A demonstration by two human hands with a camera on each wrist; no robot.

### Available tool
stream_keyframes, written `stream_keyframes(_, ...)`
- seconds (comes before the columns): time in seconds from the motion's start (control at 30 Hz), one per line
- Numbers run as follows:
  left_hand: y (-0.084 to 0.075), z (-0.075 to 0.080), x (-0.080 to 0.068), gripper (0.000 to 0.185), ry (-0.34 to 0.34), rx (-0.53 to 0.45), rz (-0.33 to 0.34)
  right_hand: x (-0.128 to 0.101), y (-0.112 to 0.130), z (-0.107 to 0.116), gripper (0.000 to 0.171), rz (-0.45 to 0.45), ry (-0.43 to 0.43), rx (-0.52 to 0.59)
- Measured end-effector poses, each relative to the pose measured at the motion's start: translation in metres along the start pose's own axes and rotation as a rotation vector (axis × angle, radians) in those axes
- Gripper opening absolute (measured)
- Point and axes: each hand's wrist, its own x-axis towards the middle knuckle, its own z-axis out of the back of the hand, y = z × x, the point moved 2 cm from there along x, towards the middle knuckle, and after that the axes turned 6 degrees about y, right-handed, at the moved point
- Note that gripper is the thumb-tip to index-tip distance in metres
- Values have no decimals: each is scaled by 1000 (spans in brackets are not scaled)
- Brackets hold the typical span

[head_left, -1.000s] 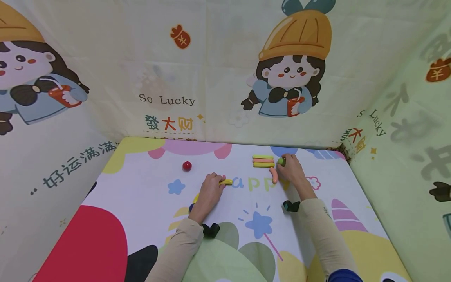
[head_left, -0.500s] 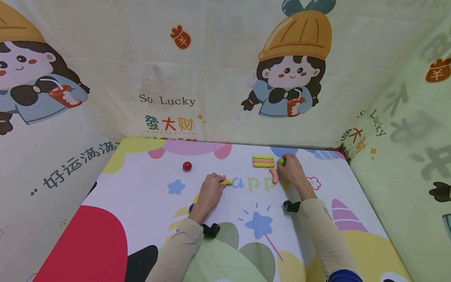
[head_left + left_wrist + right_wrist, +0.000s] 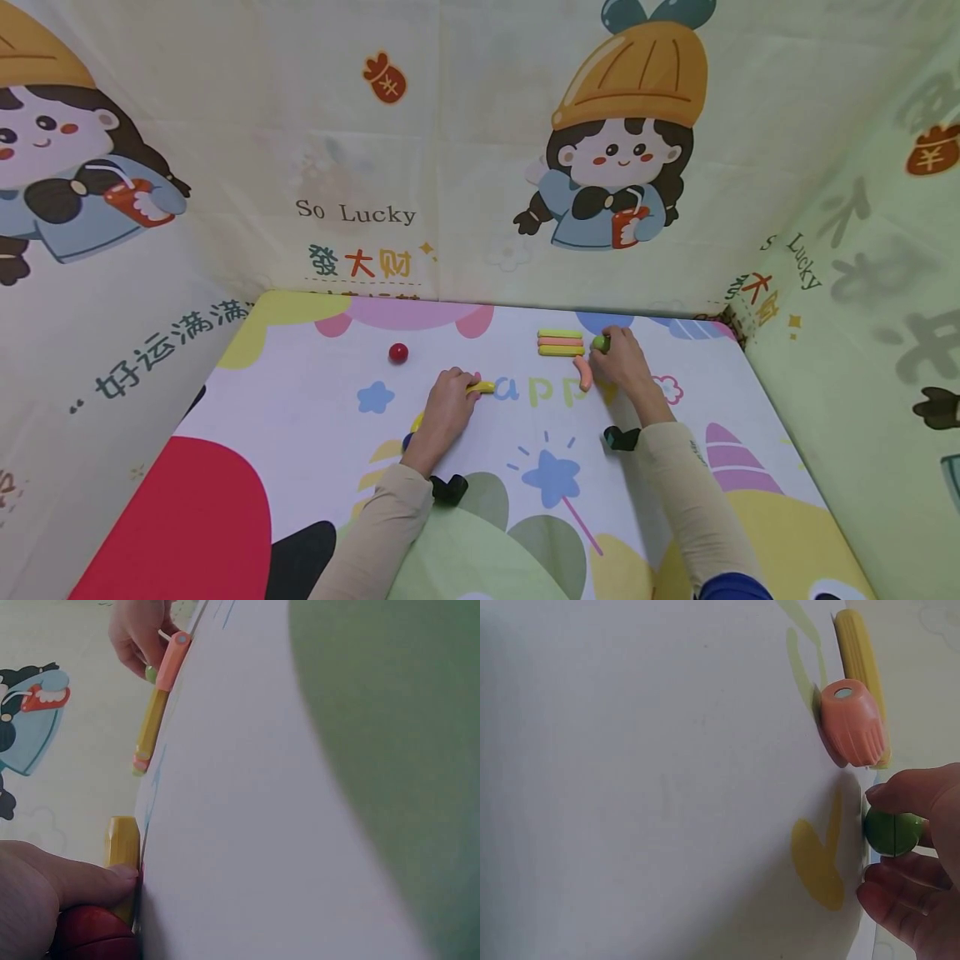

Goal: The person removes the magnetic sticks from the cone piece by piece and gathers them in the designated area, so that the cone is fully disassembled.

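Observation:
In the head view my left hand (image 3: 447,404) holds a small yellow faceted piece (image 3: 486,387) on the printed tabletop. The left wrist view shows the thumb pressed on this yellow piece (image 3: 121,838), with a red ball (image 3: 94,934) that has a seam close below it. At the back right, my right hand (image 3: 621,360) grips a green ball (image 3: 600,343); its seam shows in the right wrist view, where thumb and fingers surround the green ball (image 3: 892,831). A curved pink piece (image 3: 582,373) lies just left of that hand.
Three sticks, yellow-green, pink and yellow (image 3: 561,351), lie side by side at the back. The red ball (image 3: 398,353) sits at the back left. Yellow and blue items (image 3: 408,441) are partly hidden behind my left wrist. A printed cloth wall (image 3: 480,250) rises behind the table.

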Motion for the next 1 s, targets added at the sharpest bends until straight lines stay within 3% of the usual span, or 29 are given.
stream_keyframes(0.4, -1, 0, 0, 30, -6, 5, -17, -4, 2, 3, 56, -13, -4, 21)
stream_keyframes(0.67, -1, 1, 1, 28, -7, 32, -27, -14, 14, 13, 55, 88, -97, -21)
stream_keyframes(1.0, 1, 7, -3, 37, 68, -15, -17, -30, 37, 14, 56, 176, -156, 13)
